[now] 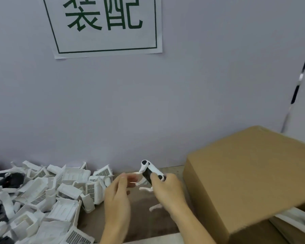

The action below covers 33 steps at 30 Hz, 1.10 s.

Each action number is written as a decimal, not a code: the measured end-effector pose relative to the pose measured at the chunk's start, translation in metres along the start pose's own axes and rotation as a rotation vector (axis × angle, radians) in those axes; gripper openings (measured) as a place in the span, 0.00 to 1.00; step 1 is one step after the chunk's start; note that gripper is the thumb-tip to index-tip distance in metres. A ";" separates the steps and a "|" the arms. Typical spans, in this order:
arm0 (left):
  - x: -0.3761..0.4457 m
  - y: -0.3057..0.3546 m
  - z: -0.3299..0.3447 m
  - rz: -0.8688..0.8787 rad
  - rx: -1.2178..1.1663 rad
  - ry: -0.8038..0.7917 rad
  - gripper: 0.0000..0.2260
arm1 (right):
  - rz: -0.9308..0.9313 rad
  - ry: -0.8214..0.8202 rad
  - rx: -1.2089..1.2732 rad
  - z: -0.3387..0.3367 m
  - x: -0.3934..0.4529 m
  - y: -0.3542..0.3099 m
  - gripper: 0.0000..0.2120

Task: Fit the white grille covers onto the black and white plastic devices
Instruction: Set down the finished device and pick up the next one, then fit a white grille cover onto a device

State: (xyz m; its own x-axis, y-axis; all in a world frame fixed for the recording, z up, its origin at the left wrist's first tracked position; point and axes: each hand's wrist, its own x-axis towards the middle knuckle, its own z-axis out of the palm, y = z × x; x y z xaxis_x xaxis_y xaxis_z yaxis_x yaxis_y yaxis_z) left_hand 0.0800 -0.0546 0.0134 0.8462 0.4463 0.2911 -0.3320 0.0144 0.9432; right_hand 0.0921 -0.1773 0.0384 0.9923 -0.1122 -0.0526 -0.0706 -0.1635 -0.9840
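Both hands are raised over the counter [144,217], close together. With my right hand [167,189] I grip one black and white device [151,170], fingers curled round its lower part, so its rounded end points up and away from me. My left hand [118,192] is blurred; its fingertips seem to pinch a thin white piece beside the device, but I cannot tell this surely. I judge the fitting step is in hand, cover not yet seated. Next I must line the piece with the device's opening and press evenly. Farther left lies the pile of white grille covers [67,189]; a cardboard box [253,176] stands right, and a paper sign [106,25] hangs on the wall.
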 end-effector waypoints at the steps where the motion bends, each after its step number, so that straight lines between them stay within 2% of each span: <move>1: 0.000 -0.001 0.000 0.018 -0.002 0.031 0.18 | 0.072 -0.003 0.113 -0.010 0.002 -0.006 0.11; 3: 0.003 -0.003 -0.003 -0.025 -0.033 0.080 0.15 | 0.068 0.020 0.338 -0.033 0.005 -0.028 0.12; 8: 0.008 -0.005 -0.001 -0.096 -0.070 0.063 0.15 | -0.332 0.091 1.134 -0.126 0.001 -0.086 0.14; 9: 0.008 -0.007 -0.001 -0.090 -0.058 0.052 0.15 | -0.375 0.119 1.181 -0.145 0.000 -0.088 0.21; 10: 0.008 -0.008 -0.002 -0.087 -0.042 0.040 0.15 | -0.361 0.154 1.142 -0.160 0.002 -0.085 0.30; 11: 0.008 -0.010 -0.002 -0.090 -0.026 0.026 0.15 | -0.310 0.167 1.037 -0.168 0.002 -0.080 0.36; 12: 0.008 -0.011 -0.003 -0.098 -0.012 0.009 0.15 | -0.234 0.168 0.858 -0.167 0.004 -0.073 0.34; 15: 0.007 -0.014 0.000 -0.129 0.071 -0.053 0.15 | -0.123 0.005 0.199 -0.125 0.004 -0.056 0.16; 17: 0.003 -0.011 0.003 -0.134 0.176 -0.079 0.15 | -0.162 -0.110 -0.148 -0.083 0.007 -0.038 0.13; 19: -0.002 -0.001 0.007 -0.098 0.312 -0.082 0.14 | -0.218 -0.134 -0.337 -0.038 0.011 -0.016 0.14; 22: 0.004 0.032 -0.002 0.058 0.548 -0.070 0.11 | -0.259 -0.103 -0.367 0.013 0.004 0.014 0.08; 24: 0.027 0.054 -0.016 0.165 0.801 -0.146 0.07 | -0.319 -0.188 -0.415 0.029 0.003 0.028 0.12; 26: 0.060 0.073 -0.037 0.184 1.109 -0.234 0.06 | -0.334 -0.224 -0.356 0.033 0.005 0.032 0.11; 29: 0.112 0.089 -0.072 0.067 1.530 -0.267 0.16 | -0.328 -0.204 -0.274 0.030 0.011 0.037 0.10; 33: 0.168 0.085 -0.144 -0.258 1.915 -0.204 0.26 | -0.309 -0.212 -0.261 0.032 0.015 0.041 0.10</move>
State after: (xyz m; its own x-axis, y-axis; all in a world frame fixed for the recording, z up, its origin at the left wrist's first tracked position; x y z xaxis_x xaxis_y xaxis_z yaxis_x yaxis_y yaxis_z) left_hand 0.1341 0.1505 0.1199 0.8672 0.4977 0.0171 0.4920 -0.8510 -0.1837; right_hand 0.1069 -0.1545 -0.0077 0.9679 0.1794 0.1761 0.2356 -0.4028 -0.8845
